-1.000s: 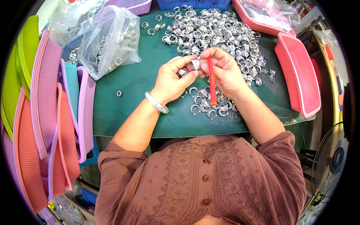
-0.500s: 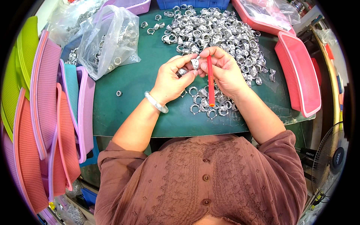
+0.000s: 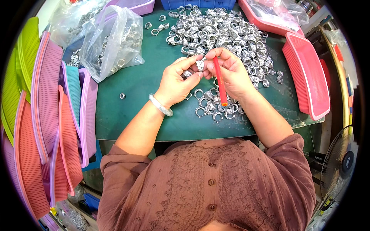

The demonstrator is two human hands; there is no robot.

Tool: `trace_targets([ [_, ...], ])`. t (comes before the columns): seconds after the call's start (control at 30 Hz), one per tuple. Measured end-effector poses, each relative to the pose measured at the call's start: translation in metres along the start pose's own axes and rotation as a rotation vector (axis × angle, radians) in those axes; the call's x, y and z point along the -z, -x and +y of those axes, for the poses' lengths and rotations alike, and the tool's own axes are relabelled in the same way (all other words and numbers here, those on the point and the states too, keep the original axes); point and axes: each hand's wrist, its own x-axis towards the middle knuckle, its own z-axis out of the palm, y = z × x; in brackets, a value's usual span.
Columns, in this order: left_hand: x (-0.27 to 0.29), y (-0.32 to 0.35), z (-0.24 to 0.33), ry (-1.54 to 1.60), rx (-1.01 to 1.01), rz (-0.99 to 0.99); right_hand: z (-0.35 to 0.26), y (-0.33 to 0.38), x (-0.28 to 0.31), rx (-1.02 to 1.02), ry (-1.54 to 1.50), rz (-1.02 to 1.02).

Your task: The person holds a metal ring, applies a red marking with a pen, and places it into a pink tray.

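In front of me, my left hand (image 3: 174,82) pinches a chunky silver metal ring (image 3: 200,66) between thumb and fingers. Another silver piece (image 3: 187,74) sits in the curl of the same hand. My right hand (image 3: 234,75) grips a slim red stick-like tool (image 3: 221,84) with an orange end, which slants down toward me. The tool's far tip meets the ring at my fingertips, but the fingers partly hide it. Below my hands lies a small heap of silver rings (image 3: 210,104). Beyond them spreads a far bigger pile of silver rings (image 3: 219,32).
A clear plastic bag (image 3: 111,42) of metal pieces stands at the far left. Stacked coloured plastic baskets (image 3: 50,96) line the left edge. On the right are a pink basket (image 3: 308,77) and a black fan (image 3: 341,161). One loose ring (image 3: 122,96) lies left on the green table (image 3: 127,119).
The lower end of the red tool has swung slightly to the right and up. Both hands stay nearly in place, the ring still in the left.
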Motion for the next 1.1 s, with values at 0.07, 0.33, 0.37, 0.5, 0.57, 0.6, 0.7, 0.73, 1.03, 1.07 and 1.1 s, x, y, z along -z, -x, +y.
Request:
trace_targets([
  [0.07,-0.0002,0.0002,-0.0009,0.018,0.006,0.005,-0.0005,0.0003,-0.0015,-0.001,0.000,0.008],
  [0.33,-0.0001,-0.0005,0.0040,-0.056,-0.059,0.013,-0.0012,0.0017,-0.0046,0.034,0.012,0.007],
  [0.37,-0.0002,-0.0005,0.0044,-0.054,-0.057,0.012,-0.0006,0.0017,-0.0043,0.043,0.019,0.008],
  [0.5,-0.0008,-0.0001,0.0047,-0.048,-0.063,0.012,-0.0016,0.0025,-0.0074,0.062,0.043,0.038],
  [0.57,-0.0013,0.0000,0.0050,-0.042,-0.066,0.015,-0.0027,0.0029,-0.0085,0.057,0.062,0.054],
  [0.6,-0.0013,0.0001,0.0051,-0.048,-0.066,0.015,-0.0030,0.0031,-0.0089,0.054,0.071,0.062],
  [0.7,-0.0013,0.0004,0.0051,-0.059,-0.065,0.016,-0.0034,0.0037,-0.0097,0.057,0.076,0.063],
  [0.73,-0.0015,0.0004,0.0047,-0.059,-0.066,0.017,-0.0033,0.0036,-0.0097,0.058,0.075,0.063],
  [1.03,-0.0015,0.0004,0.0054,0.010,0.005,0.024,-0.0028,0.0038,-0.0096,0.068,0.076,0.080],
  [1.07,-0.0011,0.0006,0.0062,0.035,0.041,0.022,-0.0024,0.0038,-0.0094,0.081,0.081,0.082],
  [1.1,-0.0007,0.0004,0.0058,0.089,0.095,0.016,-0.0020,0.0037,-0.0093,0.093,0.087,0.084],
])
